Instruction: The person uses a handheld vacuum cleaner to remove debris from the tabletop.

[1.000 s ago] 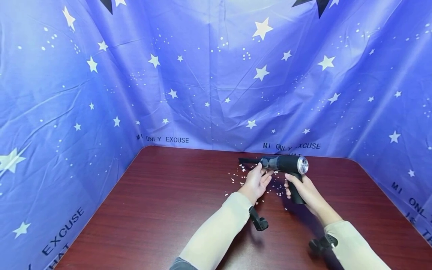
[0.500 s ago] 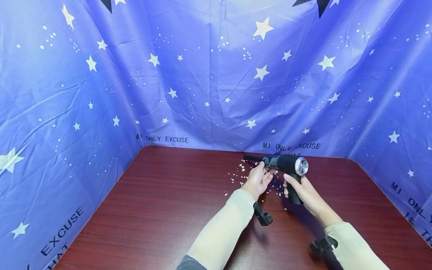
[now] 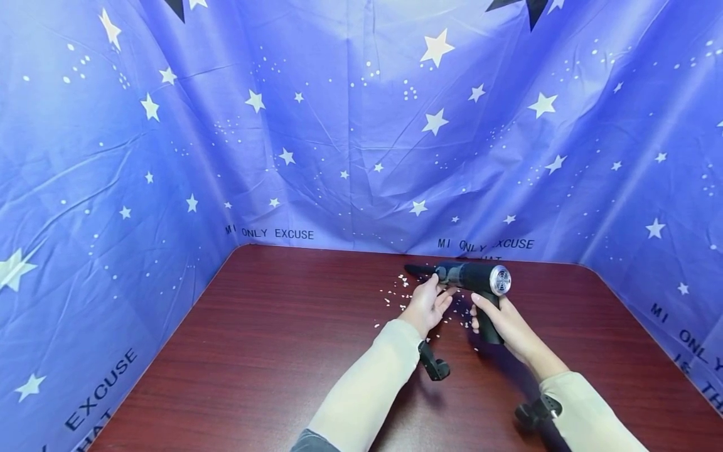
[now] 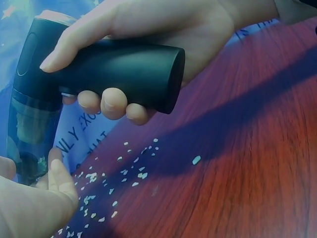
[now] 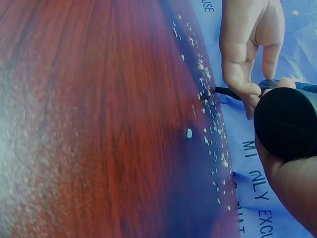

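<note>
A black handheld vacuum cleaner (image 3: 477, 276) with a silver vented end is held above the far right part of the table. My right hand (image 3: 511, 323) grips its handle, with the fingers curled round it and the thumb along the near side, as the left wrist view shows at the handle (image 4: 129, 74). Under the clear dust cup (image 4: 33, 124), my left hand (image 3: 425, 306) holds the front part between thumb and fingers. The thin black nozzle (image 5: 228, 92) points left, its tip near scattered white bits (image 4: 89, 198). Whether the tip touches the table is unclear.
The dark red wooden table (image 3: 271, 351) ends at a blue star-printed curtain (image 3: 350, 157) behind and on both sides. A black wrist mount (image 3: 435, 363) sits on the left sleeve, another mount (image 3: 533, 411) on the right.
The nozzle swung a little right and up, then came back left and down, and the left hand went with it. Both hands have kept hold of the vacuum cleaner.
</note>
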A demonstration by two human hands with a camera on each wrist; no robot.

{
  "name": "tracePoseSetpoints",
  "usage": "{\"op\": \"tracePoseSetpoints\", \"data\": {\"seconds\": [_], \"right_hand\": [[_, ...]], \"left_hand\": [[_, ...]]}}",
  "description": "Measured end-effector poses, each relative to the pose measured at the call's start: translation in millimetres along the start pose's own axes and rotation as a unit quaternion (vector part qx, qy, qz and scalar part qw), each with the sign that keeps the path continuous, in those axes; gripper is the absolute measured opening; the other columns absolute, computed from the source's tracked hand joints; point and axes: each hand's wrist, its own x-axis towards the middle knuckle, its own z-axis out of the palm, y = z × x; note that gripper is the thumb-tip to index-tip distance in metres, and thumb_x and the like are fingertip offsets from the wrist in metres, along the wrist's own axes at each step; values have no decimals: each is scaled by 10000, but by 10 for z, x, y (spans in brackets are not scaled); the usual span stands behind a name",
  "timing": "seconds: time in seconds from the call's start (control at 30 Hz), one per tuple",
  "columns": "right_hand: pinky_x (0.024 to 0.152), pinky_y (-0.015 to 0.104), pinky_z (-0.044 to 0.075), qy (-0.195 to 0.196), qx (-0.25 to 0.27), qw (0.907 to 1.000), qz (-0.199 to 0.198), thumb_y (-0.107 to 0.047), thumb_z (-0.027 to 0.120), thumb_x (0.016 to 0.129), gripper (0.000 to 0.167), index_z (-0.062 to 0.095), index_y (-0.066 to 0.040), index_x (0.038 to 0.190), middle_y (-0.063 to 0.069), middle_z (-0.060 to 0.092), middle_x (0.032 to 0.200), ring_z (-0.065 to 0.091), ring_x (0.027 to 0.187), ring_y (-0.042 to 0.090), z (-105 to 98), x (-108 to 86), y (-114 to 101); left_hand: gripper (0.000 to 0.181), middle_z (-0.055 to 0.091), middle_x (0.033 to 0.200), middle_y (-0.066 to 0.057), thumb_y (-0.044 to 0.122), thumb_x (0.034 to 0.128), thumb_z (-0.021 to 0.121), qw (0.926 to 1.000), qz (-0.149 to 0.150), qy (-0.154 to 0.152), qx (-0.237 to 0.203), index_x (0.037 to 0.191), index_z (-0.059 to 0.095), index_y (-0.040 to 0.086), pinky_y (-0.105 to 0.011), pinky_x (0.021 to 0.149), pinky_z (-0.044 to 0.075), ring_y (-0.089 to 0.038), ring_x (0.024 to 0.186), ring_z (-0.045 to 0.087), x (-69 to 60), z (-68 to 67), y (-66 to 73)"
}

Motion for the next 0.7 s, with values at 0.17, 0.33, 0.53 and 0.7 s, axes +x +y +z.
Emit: {"op": "tracePoseSetpoints", "data": {"seconds": [0.17,0.33,0.53,0.7], "right_hand": [[612,329,563,-38,59,10000,25,-276,523,1063,288,412,-43,1189,103,567,844,583,628,129,6,-7,-14],[597,305,555,44,-96,9999,87,-292,523,1062,378,379,12,1234,103,570,849,584,622,120,-23,-17,-23],[590,307,560,192,-329,9991,171,-314,534,1055,423,388,46,1223,99,579,839,589,612,119,-77,-26,-31],[585,306,560,191,-345,9991,153,-304,538,1054,436,391,71,1221,102,585,834,589,610,120,-105,-46,-48]], "left_hand": [[369,547,1401,-232,205,1090,431,9999,39,-93,-9,1342,550,-36,-445,1090,409,-339,1246,576,-3,-41,-6],[372,527,1407,-261,194,1093,409,9997,78,-240,-57,1339,541,-52,-476,1115,375,-367,1273,549,-25,-61,-22],[370,521,1409,-271,180,1095,396,9992,103,-370,-117,1342,537,-57,-493,1127,353,-371,1260,560,-74,-56,-40],[356,550,1389,-248,169,1089,413,9993,120,-317,-141,1330,550,-54,-497,1118,364,-369,1244,574,-112,-35,-50]]}}
